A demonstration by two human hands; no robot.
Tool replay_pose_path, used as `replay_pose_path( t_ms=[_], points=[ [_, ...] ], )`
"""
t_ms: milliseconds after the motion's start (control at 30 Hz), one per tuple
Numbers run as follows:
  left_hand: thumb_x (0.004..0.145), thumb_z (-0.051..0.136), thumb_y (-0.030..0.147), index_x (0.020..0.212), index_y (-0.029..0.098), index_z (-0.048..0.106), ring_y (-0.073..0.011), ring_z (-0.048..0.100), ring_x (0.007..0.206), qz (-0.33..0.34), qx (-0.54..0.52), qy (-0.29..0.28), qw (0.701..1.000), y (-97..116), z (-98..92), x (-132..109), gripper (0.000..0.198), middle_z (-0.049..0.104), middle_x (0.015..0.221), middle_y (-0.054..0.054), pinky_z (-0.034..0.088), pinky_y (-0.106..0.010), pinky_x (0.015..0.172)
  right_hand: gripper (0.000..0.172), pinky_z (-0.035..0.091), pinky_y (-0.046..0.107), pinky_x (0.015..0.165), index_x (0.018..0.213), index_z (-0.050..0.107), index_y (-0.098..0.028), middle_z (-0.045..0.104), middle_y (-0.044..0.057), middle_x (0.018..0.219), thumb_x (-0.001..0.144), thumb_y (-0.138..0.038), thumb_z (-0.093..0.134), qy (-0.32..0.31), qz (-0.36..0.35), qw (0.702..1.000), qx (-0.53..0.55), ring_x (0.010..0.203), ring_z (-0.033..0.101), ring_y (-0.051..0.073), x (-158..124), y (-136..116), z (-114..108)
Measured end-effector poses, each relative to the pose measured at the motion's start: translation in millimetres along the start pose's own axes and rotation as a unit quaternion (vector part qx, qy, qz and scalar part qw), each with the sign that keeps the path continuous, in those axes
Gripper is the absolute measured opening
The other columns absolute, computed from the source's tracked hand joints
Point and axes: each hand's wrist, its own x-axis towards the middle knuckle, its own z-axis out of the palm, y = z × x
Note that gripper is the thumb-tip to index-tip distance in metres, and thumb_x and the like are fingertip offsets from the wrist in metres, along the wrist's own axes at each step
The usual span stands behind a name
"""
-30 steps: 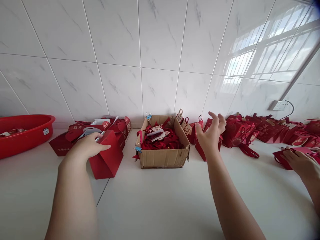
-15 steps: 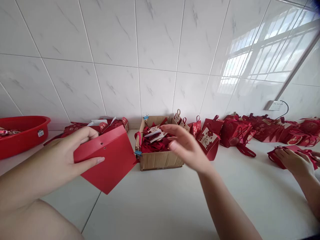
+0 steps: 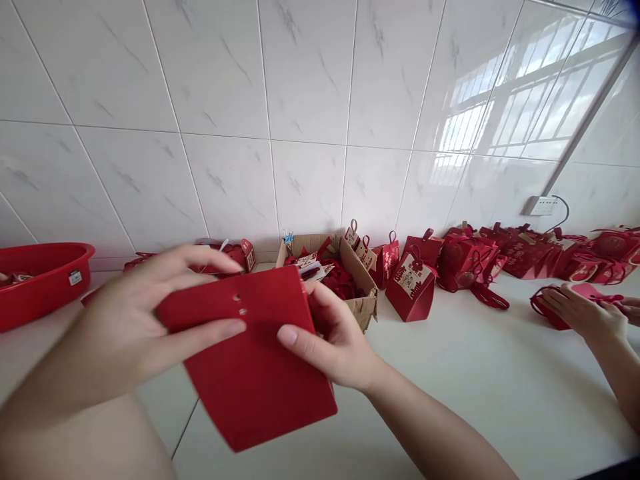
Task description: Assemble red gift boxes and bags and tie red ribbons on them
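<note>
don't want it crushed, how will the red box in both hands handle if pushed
The red box is probably light: the left hand pinches its upper edge. Its flat face suggests stiffish card, though it may crease near the holes.

No clearly legible lettering in view.

The left hand (image 3: 135, 313) and right hand (image 3: 337, 340) are showing bare, their thumbs ending in short, rounded nails; behind them, the forearms (image 3: 430, 413) are appearing bare too, the right one narrowing toward its wrist, the left looking blurred.
</note>
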Motion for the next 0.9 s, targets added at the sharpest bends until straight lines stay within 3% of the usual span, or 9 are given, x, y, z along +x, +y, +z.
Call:
replay_pose_path(
  t_ms=[67, 133, 200, 333, 400, 567, 667, 833, 900],
  points=[
    [0.059, 0.084, 0.039, 0.107, 0.028, 0.065, -0.0246, 0.066, 0.088, 0.013, 0.012, -0.097, 0.995, 2.4, 23.7, 11.2, 0.053, 0.067, 0.103, -0.005, 0.055, -0.027, 0.057, 0.022, 0.054, 0.026, 0.071, 0.099, 0.062, -0.022, 0.066, 0.003, 0.097, 0.082, -0.031, 0.071, 0.055, 0.009, 0.998, -0.016, 0.085, 0.063, 0.015, 4.5, -1.0, -8.0],
    [0.065, 0.081, 0.037, 0.129, 0.033, 0.047, -0.0246, 0.064, 0.1, 0.031, 0.006, -0.077, 0.997, -0.2, 44.5, 18.5, 0.072, 0.064, 0.107, -0.003, 0.058, -0.033, 0.073, 0.017, 0.053, 0.025, 0.069, 0.093, 0.064, -0.02, 0.066, 0.003, 0.091, 0.083, -0.033, 0.069, 0.102, 0.006, 0.994, -0.041, 0.081, 0.063, 0.015, 9.7, -4.3, -19.6],
    [0.068, 0.078, 0.039, 0.129, 0.034, 0.048, -0.0252, 0.059, 0.112, 0.077, 0.033, -0.025, 0.996, -5.4, 59.4, 22.2, 0.068, 0.057, 0.121, -0.005, 0.053, -0.039, 0.091, 0.017, 0.053, 0.025, 0.068, 0.088, 0.063, -0.02, 0.067, 0.002, 0.088, 0.082, -0.034, 0.07, 0.139, 0.008, 0.989, -0.048, 0.078, 0.063, 0.015, 13.5, -9.0, -31.6],
    [0.081, 0.066, 0.047, 0.118, 0.036, 0.062, -0.0276, 0.046, 0.128, 0.113, 0.101, -0.125, 0.981, -9.4, 70.7, 22.6, 0.039, 0.051, 0.133, -0.003, 0.041, -0.044, 0.105, 0.018, 0.053, 0.026, 0.064, 0.086, 0.062, -0.019, 0.066, 0.002, 0.083, 0.082, -0.035, 0.07, 0.194, 0.004, 0.98, -0.053, 0.072, 0.063, 0.014, 14.4, -18.4, -47.3],
    [0.083, 0.063, 0.049, 0.122, 0.035, 0.059, -0.0265, 0.05, 0.124, 0.078, 0.075, -0.171, 0.979, -5.9, 71.7, 20.8, 0.041, 0.057, 0.13, -0.002, 0.045, -0.04, 0.101, 0.019, 0.052, 0.026, 0.061, 0.088, 0.06, -0.02, 0.066, 0.001, 0.083, 0.081, -0.034, 0.071, 0.206, -0.013, 0.977, -0.059, 0.07, 0.063, 0.014, 12.8, -21.3, -50.4],
    [0.086, 0.06, 0.05, 0.107, 0.029, 0.063, -0.0187, 0.066, 0.079, -0.044, -0.013, -0.194, 0.98, 7.1, 74.3, 17.2, 0.03, 0.069, 0.099, -0.001, 0.052, -0.027, 0.061, 0.028, 0.053, 0.026, 0.058, 0.093, 0.051, -0.026, 0.064, -0.002, 0.089, 0.078, -0.03, 0.074, 0.221, -0.063, 0.969, -0.091, 0.071, 0.062, 0.014, 11.1, -24.1, -52.8],
    [0.078, 0.072, 0.044, 0.106, 0.027, 0.06, -0.0184, 0.067, 0.082, -0.084, -0.113, -0.164, 0.976, 12.6, 74.0, 17.6, 0.035, 0.068, 0.097, -0.001, 0.053, -0.024, 0.062, 0.025, 0.053, 0.026, 0.061, 0.093, 0.051, -0.025, 0.065, -0.001, 0.087, 0.08, -0.029, 0.072, 0.196, -0.074, 0.974, -0.089, 0.073, 0.062, 0.014, 10.9, -23.9, -52.5],
    [0.065, 0.084, 0.032, 0.131, 0.034, 0.044, -0.0148, 0.065, 0.073, -0.146, -0.262, -0.086, 0.95, 17.9, 73.8, 17.5, 0.077, 0.067, 0.078, 0.005, 0.053, -0.024, 0.064, 0.023, 0.053, 0.023, 0.063, 0.084, 0.052, -0.023, 0.065, -0.002, 0.083, 0.079, -0.024, 0.074, 0.24, -0.149, 0.954, -0.1, 0.071, 0.062, 0.011, 9.2, -17.4, -48.9],
    [0.066, 0.083, 0.034, 0.123, 0.031, 0.054, -0.0148, 0.064, 0.075, -0.147, -0.263, -0.08, 0.95, 18.4, 75.7, 16.1, 0.063, 0.066, 0.079, 0.003, 0.052, -0.024, 0.065, 0.025, 0.053, 0.023, 0.063, 0.083, 0.05, -0.023, 0.064, -0.003, 0.081, 0.078, -0.023, 0.075, 0.255, -0.186, 0.942, -0.113, 0.07, 0.062, 0.01, 9.1, -14.4, -47.7]
  ],
)
